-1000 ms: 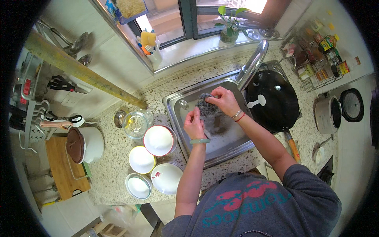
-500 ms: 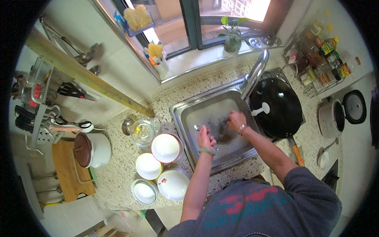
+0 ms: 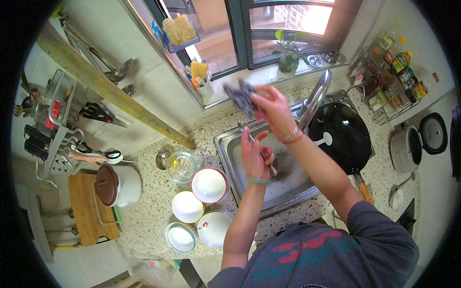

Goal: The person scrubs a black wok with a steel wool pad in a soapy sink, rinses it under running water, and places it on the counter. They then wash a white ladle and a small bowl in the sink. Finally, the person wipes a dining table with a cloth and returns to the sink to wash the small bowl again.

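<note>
My left hand (image 3: 256, 158) is closed around a metal spoon (image 3: 242, 124) above the sink (image 3: 222, 165); the spoon's bowl end sticks up past my fingers, its handle end below them. My right hand (image 3: 274, 109) is raised over the sink's far edge, gripping a dark grey and white striped cloth (image 3: 238, 98) that is smeared by motion. Under my hands, murky water with dark bits (image 3: 286, 168) covers part of the sink's bottom. The chrome faucet (image 3: 321, 93) arches just right of my right hand.
Left of the sink stand several bowls (image 3: 188, 207) and a glass bowl (image 3: 183, 166). A black wok (image 3: 342, 137) with a wooden handle lies right of it. Farther left are a lidded white pot (image 3: 126, 185) and a cutting board (image 3: 85, 211). A potted plant (image 3: 288, 60) sits on the sill.
My right hand has risen from the sink's bottom, bringing the striped cloth up toward the window. My left hand has shifted slightly, and the spoon now shows clearly in it.
</note>
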`<action>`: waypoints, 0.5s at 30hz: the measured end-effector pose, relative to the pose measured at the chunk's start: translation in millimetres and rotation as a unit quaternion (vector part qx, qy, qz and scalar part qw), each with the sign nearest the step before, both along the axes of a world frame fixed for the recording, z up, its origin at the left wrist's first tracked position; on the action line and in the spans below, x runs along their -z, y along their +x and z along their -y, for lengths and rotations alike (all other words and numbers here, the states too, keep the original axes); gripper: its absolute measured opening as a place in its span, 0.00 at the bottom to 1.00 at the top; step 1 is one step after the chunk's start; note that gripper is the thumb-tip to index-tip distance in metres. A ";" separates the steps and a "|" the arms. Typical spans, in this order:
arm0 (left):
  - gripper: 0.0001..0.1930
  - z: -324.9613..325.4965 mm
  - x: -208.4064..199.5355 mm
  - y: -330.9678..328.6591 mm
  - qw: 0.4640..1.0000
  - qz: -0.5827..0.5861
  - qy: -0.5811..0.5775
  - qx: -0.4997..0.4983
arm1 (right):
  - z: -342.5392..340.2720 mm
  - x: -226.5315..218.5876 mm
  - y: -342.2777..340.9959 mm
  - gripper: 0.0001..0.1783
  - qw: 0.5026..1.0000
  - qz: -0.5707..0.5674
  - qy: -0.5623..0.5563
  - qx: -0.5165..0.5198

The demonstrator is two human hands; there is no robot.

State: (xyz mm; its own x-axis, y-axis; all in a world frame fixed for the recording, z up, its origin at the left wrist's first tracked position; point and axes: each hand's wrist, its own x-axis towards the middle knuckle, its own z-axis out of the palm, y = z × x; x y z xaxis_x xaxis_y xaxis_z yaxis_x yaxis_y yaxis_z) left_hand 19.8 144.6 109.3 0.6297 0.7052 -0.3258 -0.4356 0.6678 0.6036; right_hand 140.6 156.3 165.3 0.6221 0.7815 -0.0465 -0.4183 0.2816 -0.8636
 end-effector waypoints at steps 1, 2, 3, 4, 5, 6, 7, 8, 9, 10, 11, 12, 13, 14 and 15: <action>0.31 -3.8 -1.4 5.0 1.000 0.004 0.014 0.012 | -16.4 -13.2 6.1 0.16 0.999 0.022 0.035 -0.010; 0.32 -6.9 -7.9 8.3 1.000 0.005 0.020 0.009 | -35.8 -27.3 11.0 0.17 0.996 0.040 0.073 -0.023; 0.32 -9.8 -15.7 10.1 1.000 0.002 0.025 0.004 | -54.8 -45.2 10.5 0.18 0.993 0.056 0.102 -0.015; 0.33 -11.3 -22.1 14.6 1.000 0.006 0.030 0.002 | -72.2 -65.7 11.5 0.18 0.988 0.078 0.130 -0.004; 0.33 -13.7 -25.6 17.3 0.999 0.015 0.035 0.005 | -92.2 -82.7 12.1 0.18 0.984 0.094 0.148 0.010; 0.33 -14.9 -26.4 20.7 0.999 0.017 0.036 0.008 | -112.0 -94.7 15.1 0.18 0.980 0.112 0.164 0.025; 0.33 -15.3 -27.0 24.6 0.999 0.019 0.038 0.012 | -131.2 -104.1 21.1 0.18 0.971 0.162 0.167 0.051; 0.33 -14.2 -28.4 28.7 0.999 0.023 0.039 0.019 | -145.2 -112.6 27.0 0.18 0.959 0.215 0.169 0.077; 0.33 -12.9 -29.8 31.9 0.999 0.020 0.038 0.025 | -155.0 -116.8 31.1 0.18 0.953 0.254 0.143 0.089; 0.33 -13.1 -28.0 32.6 0.999 0.022 0.036 0.030 | -164.7 -119.6 31.9 0.18 0.945 0.288 0.118 0.098; 0.33 -13.0 -24.9 33.1 0.999 0.024 0.034 0.035 | -171.2 -120.6 34.0 0.18 0.936 0.323 0.092 0.107; 0.32 -13.0 -22.5 33.1 0.998 0.027 0.031 0.041 | -174.8 -119.4 36.8 0.18 0.896 0.415 0.071 0.139; 0.32 -13.7 -19.9 31.7 0.998 0.026 0.031 0.042 | -177.7 -116.1 36.8 0.18 0.847 0.502 0.047 0.168; 0.32 -13.6 -17.3 30.4 0.998 0.026 0.032 0.043 | -179.9 -112.7 37.3 0.19 0.787 0.584 0.023 0.194; 0.32 -13.4 -14.6 30.0 0.998 0.027 0.032 0.046 | -180.6 -109.7 39.9 0.20 0.772 0.611 0.006 0.174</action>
